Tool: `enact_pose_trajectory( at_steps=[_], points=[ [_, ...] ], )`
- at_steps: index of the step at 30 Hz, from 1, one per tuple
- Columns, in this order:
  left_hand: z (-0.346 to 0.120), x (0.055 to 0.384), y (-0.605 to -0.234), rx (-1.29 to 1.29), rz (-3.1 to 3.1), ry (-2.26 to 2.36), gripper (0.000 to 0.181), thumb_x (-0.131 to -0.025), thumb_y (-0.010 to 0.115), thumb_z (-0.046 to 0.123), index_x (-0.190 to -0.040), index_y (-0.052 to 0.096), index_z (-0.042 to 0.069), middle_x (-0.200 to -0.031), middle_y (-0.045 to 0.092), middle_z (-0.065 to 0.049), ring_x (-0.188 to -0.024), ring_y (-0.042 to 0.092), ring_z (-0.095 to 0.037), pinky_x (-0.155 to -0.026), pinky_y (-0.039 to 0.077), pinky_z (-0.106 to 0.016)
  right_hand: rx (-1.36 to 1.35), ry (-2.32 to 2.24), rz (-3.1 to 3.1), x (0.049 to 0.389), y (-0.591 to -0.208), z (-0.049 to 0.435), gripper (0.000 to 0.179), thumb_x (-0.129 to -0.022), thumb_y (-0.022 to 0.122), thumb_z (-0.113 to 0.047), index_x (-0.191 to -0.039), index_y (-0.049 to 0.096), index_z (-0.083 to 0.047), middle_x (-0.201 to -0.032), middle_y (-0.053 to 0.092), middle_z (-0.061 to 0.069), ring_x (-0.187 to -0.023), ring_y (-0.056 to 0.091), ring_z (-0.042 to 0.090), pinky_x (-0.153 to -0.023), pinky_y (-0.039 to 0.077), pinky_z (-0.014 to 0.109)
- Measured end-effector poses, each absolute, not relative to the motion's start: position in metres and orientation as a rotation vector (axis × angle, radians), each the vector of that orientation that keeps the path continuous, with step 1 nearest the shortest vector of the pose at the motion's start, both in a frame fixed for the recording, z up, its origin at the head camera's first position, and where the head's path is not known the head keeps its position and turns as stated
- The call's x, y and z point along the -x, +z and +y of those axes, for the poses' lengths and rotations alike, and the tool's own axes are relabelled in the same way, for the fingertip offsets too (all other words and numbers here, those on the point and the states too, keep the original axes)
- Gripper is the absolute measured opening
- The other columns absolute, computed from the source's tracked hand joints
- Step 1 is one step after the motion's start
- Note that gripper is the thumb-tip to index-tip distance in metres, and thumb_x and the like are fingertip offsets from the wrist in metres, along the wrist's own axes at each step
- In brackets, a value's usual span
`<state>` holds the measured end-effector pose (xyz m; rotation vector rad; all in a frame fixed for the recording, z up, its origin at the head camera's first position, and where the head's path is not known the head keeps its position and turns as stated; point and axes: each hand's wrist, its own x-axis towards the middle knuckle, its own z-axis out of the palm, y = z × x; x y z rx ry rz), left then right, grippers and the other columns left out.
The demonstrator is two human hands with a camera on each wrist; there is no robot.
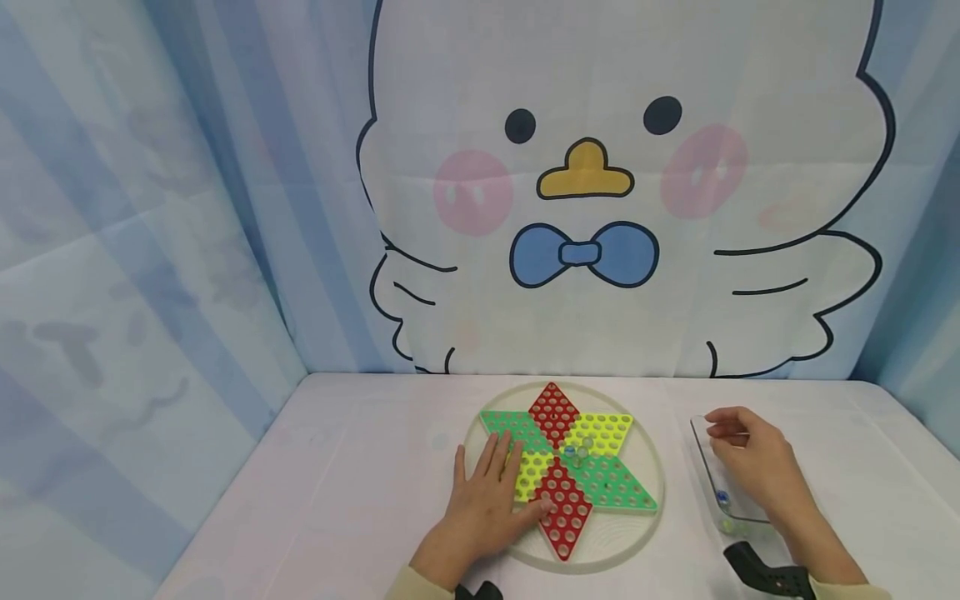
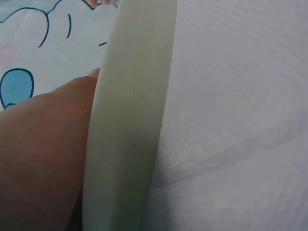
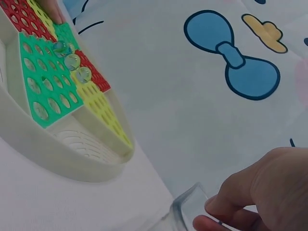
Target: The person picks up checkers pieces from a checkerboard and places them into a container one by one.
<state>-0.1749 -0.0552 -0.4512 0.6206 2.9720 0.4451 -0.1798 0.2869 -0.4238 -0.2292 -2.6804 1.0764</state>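
Note:
A Chinese checkers board (image 1: 650, 467), round and cream with a red, green and yellow star of holes, lies flat on the table. My left hand (image 1: 487, 500) rests over its left side, fingers spread and thumb reaching across the near red point. The wrist is close beside the board's rim (image 2: 127, 115). Several glass marbles (image 3: 72, 61) sit near the star's middle. My right hand (image 1: 757, 462) is over a clear plastic box (image 1: 705, 475), bent fingertips and thumb right at its far rim; I cannot tell whether they grip anything. A blue marble (image 1: 722, 497) shows inside the box's near end.
The white table (image 1: 337, 500) runs back to a light cloth backdrop (image 1: 585, 325) printed with a cartoon bird. Striped curtains (image 1: 135, 333) hang at the sides. A black strap (image 1: 765, 575) is on my right wrist, beside the box.

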Motion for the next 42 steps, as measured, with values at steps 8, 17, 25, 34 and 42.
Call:
enact_pose_trajectory(
  at_steps=[8, 17, 25, 34, 42],
  points=[
    [-0.056, 0.174, -0.453, -0.612, 2.976, 0.417, 0.092, -0.092, 0.033, 0.076, -0.159, 0.023, 0.013, -0.167, 0.016, -0.009, -0.155, 0.011, -0.028, -0.119, 0.004, -0.066, 0.088, 1.023, -2.549, 0.179, -0.423, 0.28, 0.024, -0.089, 0.063, 0.0, -0.113, 0.063, 0.002, -0.101, 0.07, 0.021, -0.087, 0.062, 0.007, -0.063, 0.043, 0.006],
    [-0.057, 0.174, -0.452, -0.634, 2.984, 0.419, 0.091, -0.093, 0.033, 0.075, -0.159, 0.022, 0.013, -0.167, 0.015, -0.009, -0.155, 0.011, -0.028, -0.119, 0.005, -0.067, 0.032, 1.032, -2.507, 0.177, -0.419, 0.266, 0.021, -0.092, 0.063, -0.003, -0.113, 0.064, 0.0, -0.103, 0.069, 0.017, -0.083, 0.045, -0.019, -0.07, 0.039, -0.003],
    [-0.055, 0.174, -0.452, -0.619, 2.984, 0.416, 0.09, -0.094, 0.034, 0.074, -0.159, 0.021, 0.013, -0.168, 0.015, -0.008, -0.156, 0.011, -0.027, -0.119, 0.005, -0.066, 0.02, 1.034, -2.472, 0.174, -0.411, 0.257, 0.022, -0.091, 0.061, -0.001, -0.113, 0.065, -0.003, -0.105, 0.07, 0.015, -0.086, 0.043, -0.023, -0.073, 0.039, -0.003],
    [-0.055, 0.174, -0.451, -0.606, 2.975, 0.43, 0.09, -0.093, 0.036, 0.074, -0.159, 0.022, 0.014, -0.168, 0.015, -0.008, -0.156, 0.01, -0.027, -0.12, 0.004, -0.065, -0.038, 1.084, -2.443, 0.176, -0.406, 0.24, 0.022, -0.091, 0.06, 0.003, -0.112, 0.065, -0.002, -0.106, 0.069, 0.016, -0.087, 0.045, -0.02, -0.074, 0.04, -0.003],
    [-0.055, 0.175, -0.453, -0.609, 2.978, 0.406, 0.092, -0.093, 0.033, 0.076, -0.16, 0.02, 0.014, -0.168, 0.013, -0.008, -0.156, 0.009, -0.026, -0.119, 0.004, -0.066, -0.069, 1.104, -2.478, 0.178, -0.406, 0.222, 0.021, -0.091, 0.062, 0.001, -0.111, 0.065, -0.004, -0.106, 0.069, 0.013, -0.091, 0.056, -0.003, -0.075, 0.043, 0.0]
  ],
)
